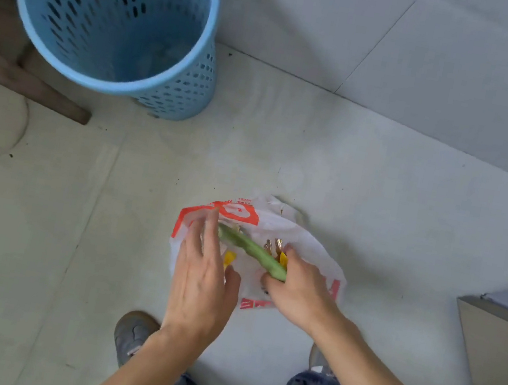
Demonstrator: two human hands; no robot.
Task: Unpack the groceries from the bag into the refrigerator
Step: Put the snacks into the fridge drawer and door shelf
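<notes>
A white plastic bag (pixel 277 223) with orange print lies open on the pale floor. My right hand (pixel 300 288) is shut on one end of a long green vegetable (pixel 249 249) that slants across the bag's mouth. My left hand (pixel 199 281) hovers over the bag's left side, fingers spread and holding nothing, its fingertips close to the vegetable's far end. Yellow pieces (pixel 229 258) and some shiny brown wrappers (pixel 273 246) show inside the bag. The refrigerator's grey corner (pixel 504 324) stands at the right edge.
A tall blue perforated basket (pixel 114 11) stands at the upper left beside a brown wooden furniture leg (pixel 28 81). My shoes (pixel 132 334) and jeans are at the bottom. A tiled wall runs along the upper right.
</notes>
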